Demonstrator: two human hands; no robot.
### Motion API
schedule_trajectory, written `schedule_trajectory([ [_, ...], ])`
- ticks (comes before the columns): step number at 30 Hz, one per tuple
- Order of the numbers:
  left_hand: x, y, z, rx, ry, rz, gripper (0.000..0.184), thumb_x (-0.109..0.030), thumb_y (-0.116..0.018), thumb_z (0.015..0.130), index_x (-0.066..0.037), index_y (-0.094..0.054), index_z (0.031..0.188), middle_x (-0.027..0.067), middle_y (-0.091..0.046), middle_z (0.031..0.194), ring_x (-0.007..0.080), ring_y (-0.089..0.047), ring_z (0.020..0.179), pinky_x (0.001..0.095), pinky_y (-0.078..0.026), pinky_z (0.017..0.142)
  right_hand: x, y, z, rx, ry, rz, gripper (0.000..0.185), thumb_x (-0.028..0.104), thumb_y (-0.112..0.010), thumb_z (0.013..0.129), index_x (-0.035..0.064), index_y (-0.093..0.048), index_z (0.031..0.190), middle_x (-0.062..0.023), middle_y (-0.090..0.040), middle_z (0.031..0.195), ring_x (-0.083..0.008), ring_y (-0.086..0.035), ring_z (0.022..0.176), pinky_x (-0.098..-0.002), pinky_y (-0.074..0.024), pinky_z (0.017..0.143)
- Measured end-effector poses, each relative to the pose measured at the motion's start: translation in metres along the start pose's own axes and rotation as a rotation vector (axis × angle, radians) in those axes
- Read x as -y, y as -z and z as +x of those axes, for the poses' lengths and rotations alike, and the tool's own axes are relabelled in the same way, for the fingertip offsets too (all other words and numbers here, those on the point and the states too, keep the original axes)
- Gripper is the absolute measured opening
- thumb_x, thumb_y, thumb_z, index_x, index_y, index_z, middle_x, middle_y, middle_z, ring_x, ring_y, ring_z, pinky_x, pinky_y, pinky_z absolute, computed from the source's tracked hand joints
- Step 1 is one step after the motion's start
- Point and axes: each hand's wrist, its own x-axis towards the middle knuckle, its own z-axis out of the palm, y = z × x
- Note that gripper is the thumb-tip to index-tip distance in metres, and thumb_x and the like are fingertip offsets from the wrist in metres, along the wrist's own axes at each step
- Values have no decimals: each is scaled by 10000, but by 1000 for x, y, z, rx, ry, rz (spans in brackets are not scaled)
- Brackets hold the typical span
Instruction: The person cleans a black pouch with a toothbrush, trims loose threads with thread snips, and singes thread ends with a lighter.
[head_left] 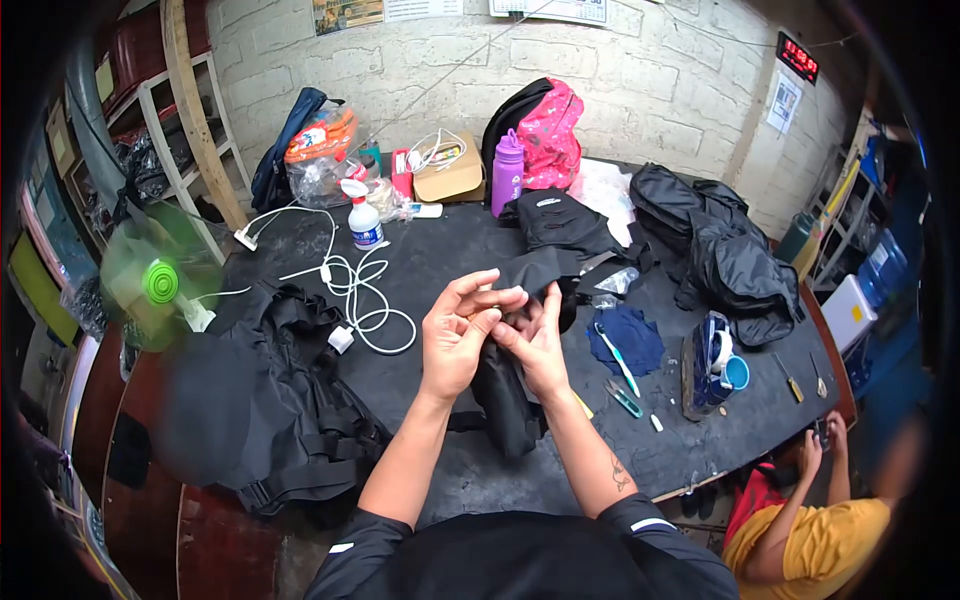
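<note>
My left hand and my right hand meet over the middle of the table, thumb tips close together. The fingers of both are bent into a pinch. A black fabric piece hangs below and between them, its upper part gathered at my right hand's fingers. What sits between my left fingertips is too small or hidden to tell. Just beyond the hands lies a black bag with a small label. Right of them are a dark blue cloth, a white-and-teal pen-like tool and green thread snips.
Black strapped bags lie at left, near a coiled white cable and a spray bottle. A purple bottle stands at the back. A clear container and a screwdriver are at right. A person in yellow sits beyond the right edge.
</note>
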Motion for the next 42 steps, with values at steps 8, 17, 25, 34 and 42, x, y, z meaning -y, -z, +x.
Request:
schedule_trajectory([
  [8,11,20,22,-394,-154,54,246,61,-526,865,36,-490,1107,169,-637,1011,250,-636,966,318,-488,890,28,2,-2,-17,-128,183,1020,-134,-688,629,54,-57,1409,-164,-445,1255,-250,-478,1167,-333,-431,953],
  [17,100,98,-22,-560,756,-538,665,-495,-518,872,4,-364,1284,241,-447,1276,279,-556,1049,454,-453,834,50,28,-4,109,-33,150,1070,-28,-734,485,54,-219,1419,-79,-354,1397,-228,-321,1307,-310,-186,1098],
  [25,58,85,3,-52,747,-817,456,-353,-454,947,39,-535,1165,180,-582,1169,305,-537,1123,424,-384,1012,58,72,5,146,-21,540,671,319,-575,877,128,-224,1416,-193,-482,1249,-325,-564,1040,-453,-471,906],
  [34,45,85,15,-103,198,-972,325,-348,-506,932,-49,-630,958,81,-674,893,194,-653,811,335,-525,727,0,84,-8,73,-283,537,444,176,-564,903,56,-421,1305,-108,-566,1140,-203,-576,1022,-350,-451,919],
  [42,46,100,-3,-248,254,-827,291,-242,-451,968,-29,-585,1112,115,-649,1037,244,-619,962,394,-470,905,20,99,18,-126,-93,420,336,243,-465,958,88,-459,1256,-133,-618,1036,-250,-617,946,-395,-499,854],
])
